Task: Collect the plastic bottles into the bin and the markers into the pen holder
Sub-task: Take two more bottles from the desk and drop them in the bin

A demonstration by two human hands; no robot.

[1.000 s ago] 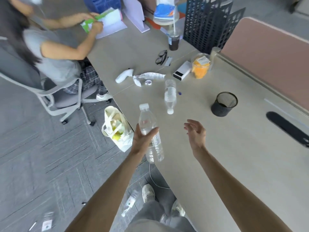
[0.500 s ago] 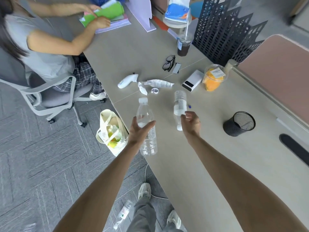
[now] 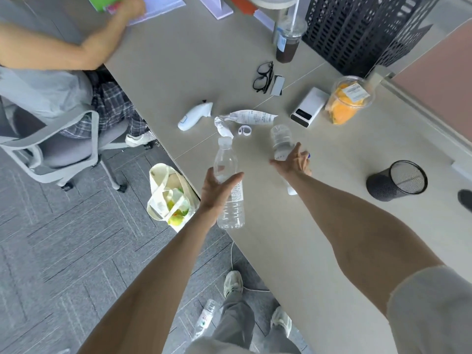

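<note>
My left hand [image 3: 217, 191] grips a clear plastic bottle [image 3: 226, 159] upright over the table's near edge, its cap pointing away from me. A second clear bottle [image 3: 281, 139] lies on the table, white cap toward me. My right hand [image 3: 293, 163] lies over its middle, with the fingers curled round it. A small blue marker tip [image 3: 309, 156] peeks out just right of that hand. The black mesh pen holder [image 3: 397, 183] stands to the right. A third bottle [image 3: 204, 318] lies on the floor by my feet. I see no bin.
A flattened plastic bottle [image 3: 252, 116], a white handheld device [image 3: 194, 117], glasses [image 3: 263, 76], a power bank [image 3: 307, 107], a cup of orange fruit [image 3: 344, 103] and an iced drink [image 3: 287, 44] lie farther back. A tote bag [image 3: 168, 192] hangs at the table's edge. A person [image 3: 46, 72] sits at the left.
My right hand has reached forward from open air onto the lying bottle and closed round it. My left hand still holds its bottle upright.
</note>
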